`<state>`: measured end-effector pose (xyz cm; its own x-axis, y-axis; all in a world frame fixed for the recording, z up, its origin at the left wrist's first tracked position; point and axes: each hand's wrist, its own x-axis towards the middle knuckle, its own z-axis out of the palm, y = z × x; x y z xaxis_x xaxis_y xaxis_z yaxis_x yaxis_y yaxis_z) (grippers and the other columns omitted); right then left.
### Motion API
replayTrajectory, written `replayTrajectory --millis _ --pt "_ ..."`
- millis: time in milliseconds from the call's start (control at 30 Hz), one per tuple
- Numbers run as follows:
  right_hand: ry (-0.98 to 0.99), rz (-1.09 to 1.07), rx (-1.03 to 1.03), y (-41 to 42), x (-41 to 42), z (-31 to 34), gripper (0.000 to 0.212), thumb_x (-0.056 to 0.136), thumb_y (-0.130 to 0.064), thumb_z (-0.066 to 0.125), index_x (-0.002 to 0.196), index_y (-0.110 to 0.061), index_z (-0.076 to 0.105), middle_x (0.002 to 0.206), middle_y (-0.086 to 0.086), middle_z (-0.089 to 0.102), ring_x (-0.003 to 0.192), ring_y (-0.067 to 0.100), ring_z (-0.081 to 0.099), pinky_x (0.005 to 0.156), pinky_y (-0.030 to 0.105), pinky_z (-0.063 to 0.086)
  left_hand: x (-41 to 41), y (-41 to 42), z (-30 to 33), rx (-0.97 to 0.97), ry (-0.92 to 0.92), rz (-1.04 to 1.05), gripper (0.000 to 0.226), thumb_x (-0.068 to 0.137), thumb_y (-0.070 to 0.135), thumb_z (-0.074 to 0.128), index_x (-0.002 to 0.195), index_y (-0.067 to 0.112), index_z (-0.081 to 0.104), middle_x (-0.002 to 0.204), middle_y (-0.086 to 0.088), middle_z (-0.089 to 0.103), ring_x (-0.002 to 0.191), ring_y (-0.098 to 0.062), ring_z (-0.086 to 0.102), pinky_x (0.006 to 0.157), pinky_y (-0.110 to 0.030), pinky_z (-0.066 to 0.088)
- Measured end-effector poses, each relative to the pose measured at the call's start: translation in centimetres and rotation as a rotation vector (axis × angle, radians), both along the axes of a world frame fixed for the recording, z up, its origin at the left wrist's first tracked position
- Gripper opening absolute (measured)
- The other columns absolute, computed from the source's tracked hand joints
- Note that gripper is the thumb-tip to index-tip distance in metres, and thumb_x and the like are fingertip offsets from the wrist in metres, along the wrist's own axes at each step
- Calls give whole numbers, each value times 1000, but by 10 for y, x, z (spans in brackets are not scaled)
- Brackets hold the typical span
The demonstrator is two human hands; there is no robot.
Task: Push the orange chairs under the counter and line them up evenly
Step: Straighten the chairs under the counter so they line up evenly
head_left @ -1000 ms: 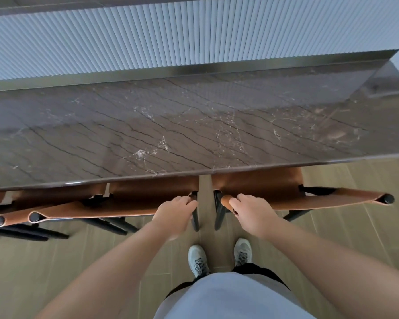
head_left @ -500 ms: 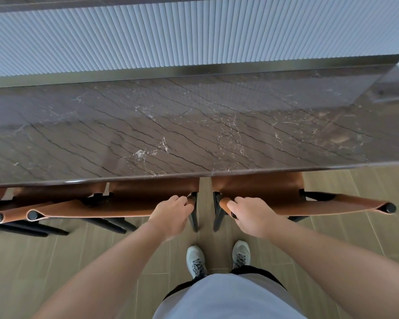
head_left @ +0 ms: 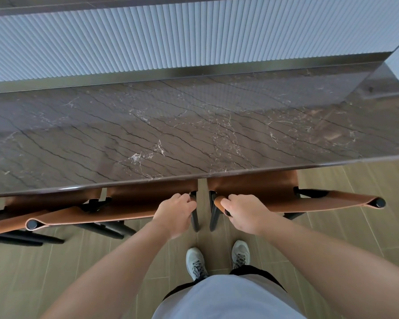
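Head view, looking down past the torso.

Far left chair, at 9 o'clock: only the orange backrest sling and a black rod end show; black legs trail on the floor below it. Seat under the tabletop.

Middle chair, 9 to 10 o'clock: orange leather backrest runs from a black rod end at its left up to the left hand. Seat tucked beneath the tabletop edge. Its backrest overlaps the far left chair's in this view; cannot tell if they touch.

Left hand, just left of centre: grip closed, fingers curled over the right end of the middle chair's backrest, knuckles up.

Narrow gap between the middle and right chairs at 12 o'clock from the feet; two black legs stand either side of it, apart.

Right hand, just right of centre: grip closed, fingers wrapped over the left end of the right chair's backrest, thumb side toward the gap.

Right chair, 2 to 3 o'clock: backrest stretches right to a black rod end; seat partly under the tabletop. Its backrest lies somewhat higher in the view than the middle chair's.

Tabletop: dark brown veined stone, glossy, spanning the full width. Ribbed pale panel behind it at 12 o'clock.

Floor: wood-look tile. Grey sneakers at 6 o'clock, toes toward the gap.
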<state>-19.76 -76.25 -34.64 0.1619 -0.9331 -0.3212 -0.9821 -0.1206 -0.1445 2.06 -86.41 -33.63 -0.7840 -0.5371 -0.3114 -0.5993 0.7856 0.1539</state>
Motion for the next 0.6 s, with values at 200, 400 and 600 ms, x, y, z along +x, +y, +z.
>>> replayTrajectory --millis 200,400,600 --pt "-11 -26 -19 0 2 1 17 85 -13 58 102 -15 54 85 1 55 72 27 60 54 34 31 9 -1 -3 9 -24 1 24 98 29 41 113 24 60 110 4 53 101 -19 49 65 -29 38" --pt "-12 -40 -13 0 4 4 17 85 -13 59 101 -14 54 86 3 57 73 28 62 55 35 35 12 1 -2 17 -15 27 25 98 29 41 113 25 61 111 4 54 102 -19 49 67 -30 41" --pt "-5 -95 -6 -4 11 10 17 86 -15 59 103 -16 55 90 3 58 77 29 63 59 36 44 11 5 0 7 10 78 27 99 29 42 116 27 62 117 6 56 107 -18 50 74 -31 47"
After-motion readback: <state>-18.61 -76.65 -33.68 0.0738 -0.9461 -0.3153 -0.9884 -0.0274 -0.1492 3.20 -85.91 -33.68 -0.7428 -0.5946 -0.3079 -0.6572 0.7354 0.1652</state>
